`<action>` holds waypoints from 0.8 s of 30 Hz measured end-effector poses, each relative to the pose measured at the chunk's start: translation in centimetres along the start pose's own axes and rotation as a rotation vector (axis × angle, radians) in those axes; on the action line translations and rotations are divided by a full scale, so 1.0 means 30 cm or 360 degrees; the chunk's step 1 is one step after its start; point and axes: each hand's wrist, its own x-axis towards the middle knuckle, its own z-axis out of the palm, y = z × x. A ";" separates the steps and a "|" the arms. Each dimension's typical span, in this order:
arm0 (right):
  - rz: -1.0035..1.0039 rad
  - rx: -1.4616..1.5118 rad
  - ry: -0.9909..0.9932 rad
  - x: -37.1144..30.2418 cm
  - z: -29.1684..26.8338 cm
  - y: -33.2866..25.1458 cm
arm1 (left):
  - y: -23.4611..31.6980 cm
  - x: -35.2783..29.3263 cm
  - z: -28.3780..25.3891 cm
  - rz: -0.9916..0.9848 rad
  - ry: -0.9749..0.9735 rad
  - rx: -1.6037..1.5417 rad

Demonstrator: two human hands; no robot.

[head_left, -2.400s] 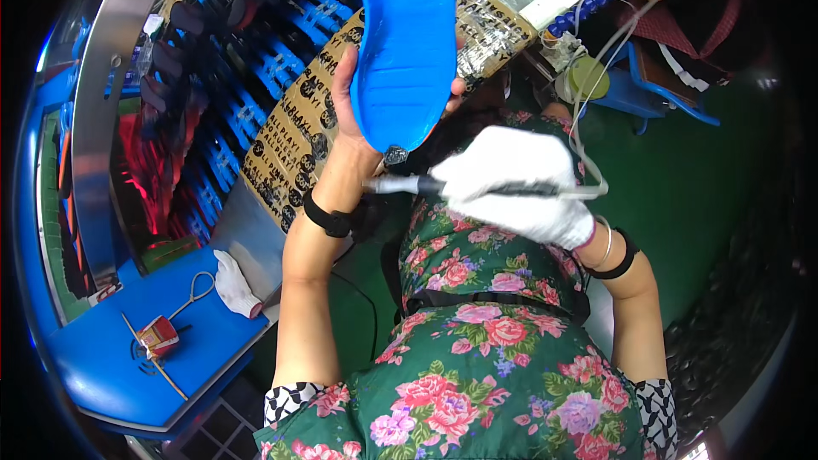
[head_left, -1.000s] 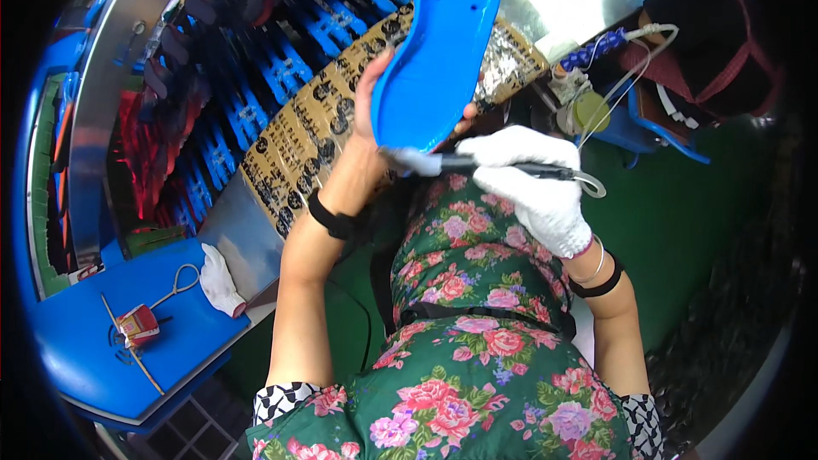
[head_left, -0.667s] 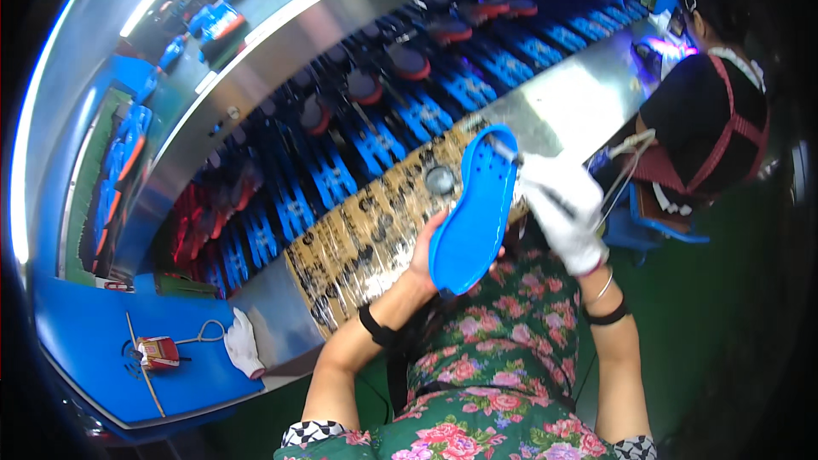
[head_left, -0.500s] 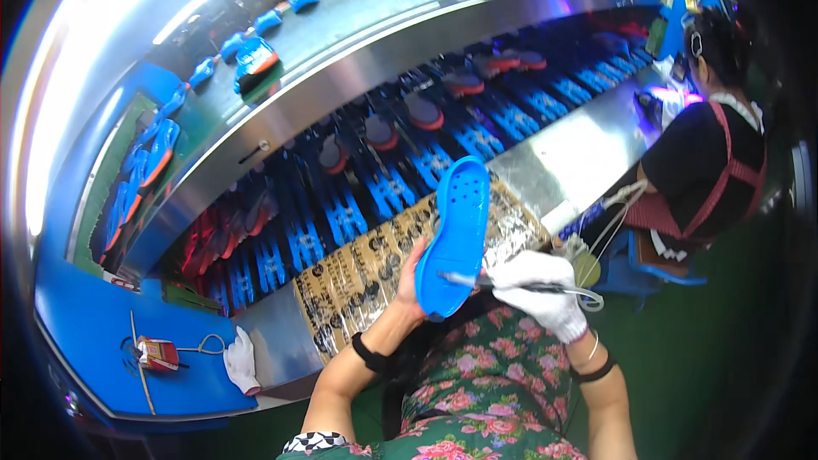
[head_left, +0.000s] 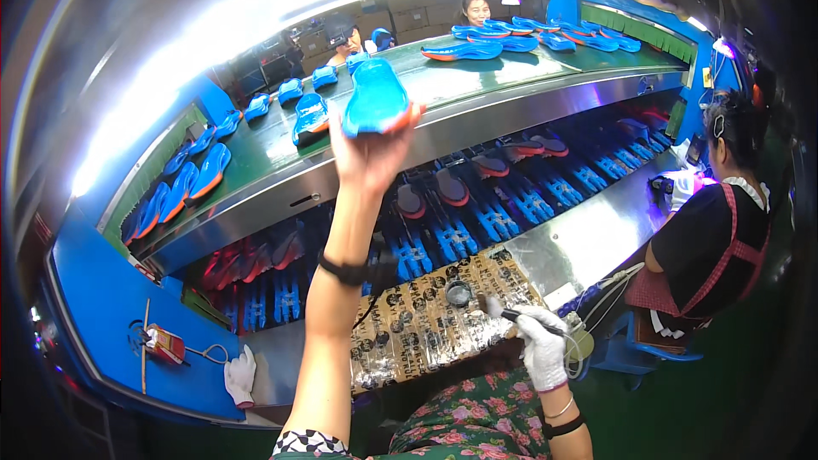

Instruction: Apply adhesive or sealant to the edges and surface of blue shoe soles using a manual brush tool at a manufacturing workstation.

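Note:
My bare left hand [head_left: 371,158] is stretched out far over the upper belt, its fingers closed round a blue shoe sole [head_left: 375,92]. The sole's glossy inner face shows, and its wider end points away from me. In a white knit glove, my right hand [head_left: 545,353] grips a dark-handled brush [head_left: 504,310] low on the right. The brush's pale bristles are just above the brown-taped work surface [head_left: 400,336], to the right of a small round dark dish [head_left: 458,294]. A thin hose hangs beside the gloved hand.
Several blue and orange soles lie along the green conveyor belt [head_left: 290,172]. Below it, a lower rack carries blue holders [head_left: 494,221] and shoe parts. A co-worker [head_left: 707,230] sits at the right; two people are behind the belt. A spare white glove [head_left: 241,377] hangs at left.
My left hand has carried the sole up and away from my lap to the conveyor belt. My right hand has moved slightly down, and the brush is off the sole. The view has tilted up.

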 end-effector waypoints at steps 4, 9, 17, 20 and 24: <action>0.0119 -0.0003 -0.0012 -0.006 0.047 0.039 | 0.068 0.180 -0.132 0.0128 0.0331 -0.0361; 0.0204 0.0067 0.0052 -0.022 0.019 0.080 | 0.030 0.021 -0.148 0.0082 0.0318 0.0308; 0.0251 0.0116 -0.0069 -0.030 0.023 0.152 | 0.147 0.185 -0.178 0.1300 0.0689 0.3569; 0.0268 0.0145 -0.0080 -0.023 0.029 0.137 | 0.199 0.276 -0.199 0.0988 0.0762 0.3682; 0.0276 0.0164 -0.0032 -0.009 0.003 0.126 | 0.208 0.350 -0.185 0.0751 0.0837 0.3828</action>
